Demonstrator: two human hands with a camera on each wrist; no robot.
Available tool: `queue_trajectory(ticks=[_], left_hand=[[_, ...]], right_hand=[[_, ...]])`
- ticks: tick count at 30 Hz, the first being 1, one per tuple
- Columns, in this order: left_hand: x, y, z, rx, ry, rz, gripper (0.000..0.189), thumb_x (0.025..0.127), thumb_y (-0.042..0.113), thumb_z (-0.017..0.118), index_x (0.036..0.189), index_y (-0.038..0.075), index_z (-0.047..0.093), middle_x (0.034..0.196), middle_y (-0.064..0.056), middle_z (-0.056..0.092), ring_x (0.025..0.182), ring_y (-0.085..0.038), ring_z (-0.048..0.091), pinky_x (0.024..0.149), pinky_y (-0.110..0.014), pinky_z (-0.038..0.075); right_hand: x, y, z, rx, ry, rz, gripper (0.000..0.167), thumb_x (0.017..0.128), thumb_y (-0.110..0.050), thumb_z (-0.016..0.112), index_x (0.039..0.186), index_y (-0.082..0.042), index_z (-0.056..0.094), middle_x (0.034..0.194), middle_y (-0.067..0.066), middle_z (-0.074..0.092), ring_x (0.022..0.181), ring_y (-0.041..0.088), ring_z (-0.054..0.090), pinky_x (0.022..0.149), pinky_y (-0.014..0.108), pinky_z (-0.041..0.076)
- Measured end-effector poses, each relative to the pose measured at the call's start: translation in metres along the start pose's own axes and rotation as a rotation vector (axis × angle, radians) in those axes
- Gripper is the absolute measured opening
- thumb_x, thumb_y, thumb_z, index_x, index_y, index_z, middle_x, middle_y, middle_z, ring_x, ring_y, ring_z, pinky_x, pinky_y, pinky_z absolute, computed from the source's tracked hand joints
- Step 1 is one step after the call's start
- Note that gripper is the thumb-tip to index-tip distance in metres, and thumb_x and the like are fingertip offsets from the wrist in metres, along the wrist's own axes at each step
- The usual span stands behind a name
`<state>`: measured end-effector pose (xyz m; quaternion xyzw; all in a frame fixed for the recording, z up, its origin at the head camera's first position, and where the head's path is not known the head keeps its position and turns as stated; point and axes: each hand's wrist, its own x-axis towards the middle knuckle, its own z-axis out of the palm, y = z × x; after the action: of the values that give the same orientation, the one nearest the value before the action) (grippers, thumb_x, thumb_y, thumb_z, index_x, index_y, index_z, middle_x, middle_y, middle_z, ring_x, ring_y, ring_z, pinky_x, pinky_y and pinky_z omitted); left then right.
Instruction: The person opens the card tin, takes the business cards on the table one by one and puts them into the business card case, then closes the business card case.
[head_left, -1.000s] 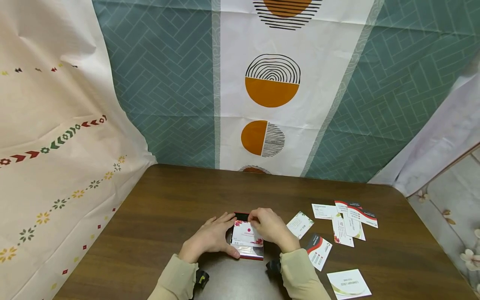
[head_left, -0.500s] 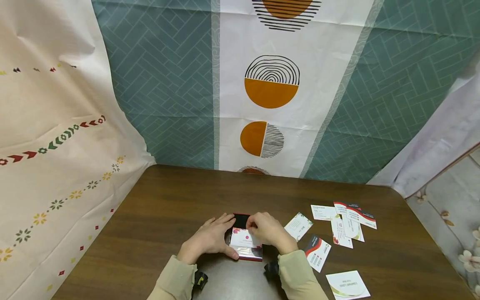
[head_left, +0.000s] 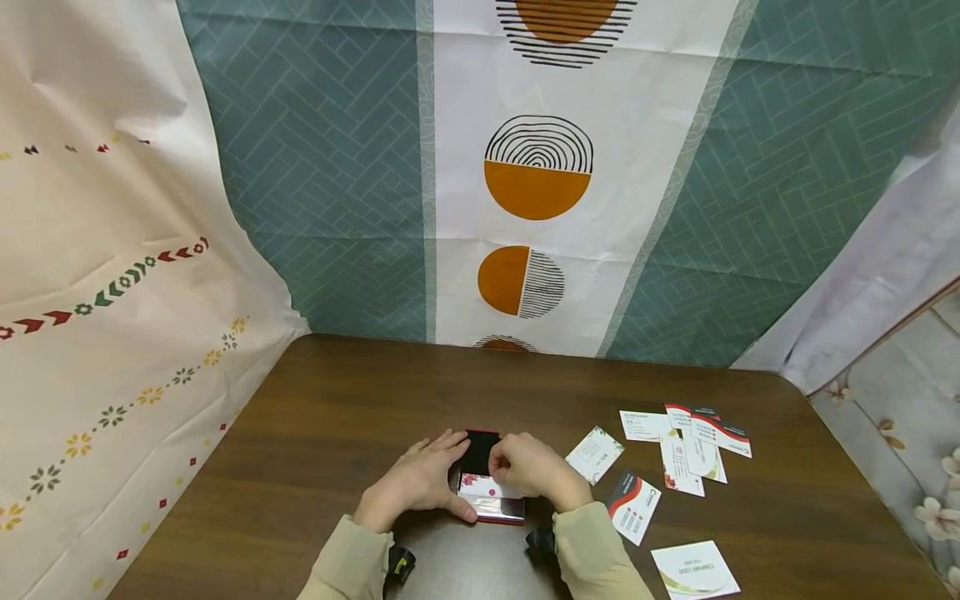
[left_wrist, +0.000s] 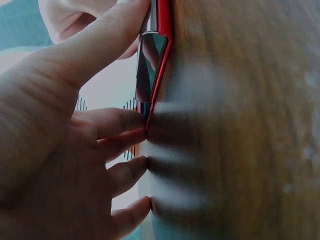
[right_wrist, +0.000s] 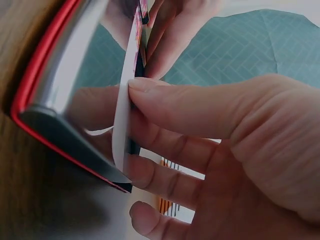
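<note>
A red-edged business card case (head_left: 480, 452) with a black inside and a shiny metal front part lies open on the table. My left hand (head_left: 423, 477) holds its left side, thumb by the near corner and fingers toward the far corner. In the left wrist view the fingertips meet the red edge (left_wrist: 165, 20). Between thumb and fingers, my right hand (head_left: 534, 468) pinches a white business card (head_left: 480, 486) with pink flowers. The right wrist view shows this card (right_wrist: 121, 117) tilted inside the case, its near part behind the metal (right_wrist: 75, 55).
To the right lie a floral card (head_left: 596, 455), a red and black card (head_left: 634, 507) and a company-logo card (head_left: 696, 570). Farther back, several overlapping cards (head_left: 720, 432) are spread on the brown wooden table (head_left: 360, 400). A patterned curtain (head_left: 337, 208) hangs behind.
My right hand has moved toward me, sliding the floral card under the case's metal part. More of the black inside shows now. The left hand stays at the case.
</note>
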<state>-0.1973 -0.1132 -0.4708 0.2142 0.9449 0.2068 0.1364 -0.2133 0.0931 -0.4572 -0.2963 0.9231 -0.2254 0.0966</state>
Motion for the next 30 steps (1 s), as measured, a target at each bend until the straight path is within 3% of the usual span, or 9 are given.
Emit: queue_trajectory(ticks=[15, 30], left_hand=[[-0.003, 0.001, 0.001, -0.007, -0.005, 0.008, 0.108, 0.064, 0.059, 0.084, 0.148, 0.005, 0.043, 0.156, -0.006, 0.035, 0.145, -0.029, 0.024, 0.115, -0.053, 0.019], [-0.001, 0.002, -0.001, 0.004, -0.005, -0.011, 0.11, 0.062, 0.062, 0.084, 0.148, 0.007, 0.043, 0.156, -0.005, 0.034, 0.146, -0.027, 0.023, 0.115, -0.052, 0.019]], right_hand=[[-0.002, -0.002, 0.003, 0.057, -0.024, 0.043, 0.02, 0.077, 0.0, 0.074, 0.074, -0.015, 0.061, 0.063, -0.009, 0.051, 0.056, 0.007, 0.046, 0.051, 0.023, 0.041], [-0.009, 0.004, -0.019, 0.062, 0.059, 0.065, 0.017, 0.084, -0.011, 0.075, 0.079, -0.015, 0.059, 0.062, -0.007, 0.053, 0.056, 0.008, 0.047, 0.052, 0.027, 0.041]])
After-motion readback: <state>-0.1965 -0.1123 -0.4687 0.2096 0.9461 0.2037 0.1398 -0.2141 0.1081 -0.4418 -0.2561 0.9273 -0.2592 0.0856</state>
